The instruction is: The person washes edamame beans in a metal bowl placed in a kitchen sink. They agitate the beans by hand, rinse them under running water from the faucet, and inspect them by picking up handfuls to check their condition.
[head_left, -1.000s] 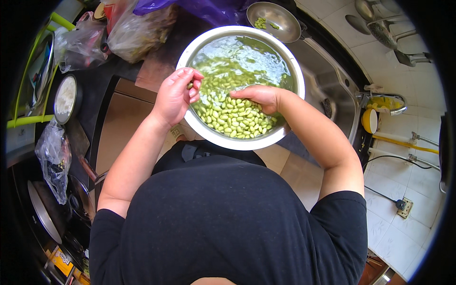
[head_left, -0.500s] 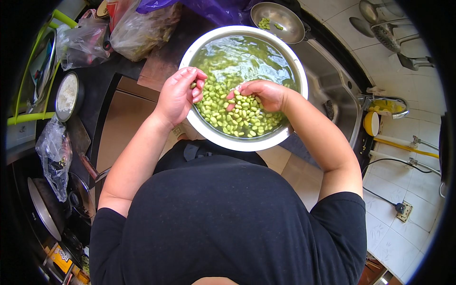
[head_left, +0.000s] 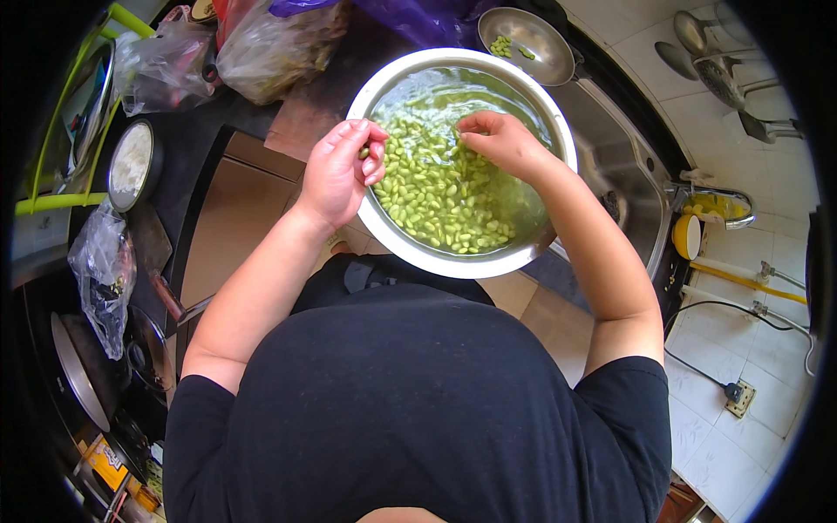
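A wide metal basin (head_left: 391, 250) holds water and a thick layer of shelled green soybeans (head_left: 449, 200). Over its left rim my left hand (head_left: 342, 174) is closed, with a dark green bean (head_left: 364, 152) showing between thumb and curled fingers. My right hand (head_left: 506, 144) hangs at the water's surface, toward the far right part of the basin. Its thumb and fingers are pinched together; whether anything is between them is hidden.
Behind the basin, a shallow metal pan (head_left: 545, 52) holds a few green beans. A steel sink (head_left: 623, 157) lies to the right, with a faucet (head_left: 741, 209). Plastic bags (head_left: 270, 57), a bowl of white grains (head_left: 131, 166) and a cleaver (head_left: 153, 240) are on the left counter.
My right hand has risen out of the heaped beans and moved away from me, its fingers now together. The beans it held up are gone from it. My left hand stays closed at the rim.
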The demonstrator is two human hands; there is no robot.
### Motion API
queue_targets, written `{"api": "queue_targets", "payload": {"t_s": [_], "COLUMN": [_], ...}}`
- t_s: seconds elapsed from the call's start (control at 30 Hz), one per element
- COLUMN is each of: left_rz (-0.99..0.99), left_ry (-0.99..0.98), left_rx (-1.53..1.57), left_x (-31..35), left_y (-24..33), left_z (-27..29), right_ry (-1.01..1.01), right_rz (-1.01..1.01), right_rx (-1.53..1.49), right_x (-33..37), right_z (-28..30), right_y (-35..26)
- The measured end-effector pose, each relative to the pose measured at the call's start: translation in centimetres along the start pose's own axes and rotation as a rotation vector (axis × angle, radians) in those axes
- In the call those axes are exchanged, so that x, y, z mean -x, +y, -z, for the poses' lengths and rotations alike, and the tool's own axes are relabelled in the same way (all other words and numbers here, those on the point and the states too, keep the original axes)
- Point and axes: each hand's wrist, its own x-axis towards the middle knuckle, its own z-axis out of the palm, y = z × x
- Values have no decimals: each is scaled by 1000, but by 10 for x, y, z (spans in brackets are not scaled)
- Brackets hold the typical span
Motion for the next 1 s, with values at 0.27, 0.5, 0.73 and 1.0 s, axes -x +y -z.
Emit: {"api": "queue_targets", "payload": {"t_s": [0.27,0.5,0.73,1.0], "left_rz": [-14,-14,-19,-13], "left_ry": [1,-6,-2,-16], "left_rx": [-6,0,12,-4], "left_x": [2,2,2,2], "left_y": [-1,-1,-1,-1], "left_z": [0,-1,-1,-1], "right_ry": [236,73,33,-229], "right_rz": [247,314,225,63], "right_rx": [344,438,521,608], "right_x": [-24,-38,-37,-35], "right_z": [-22,-43,-53,-50], "right_y": [-22,-26,-33,-33]}}
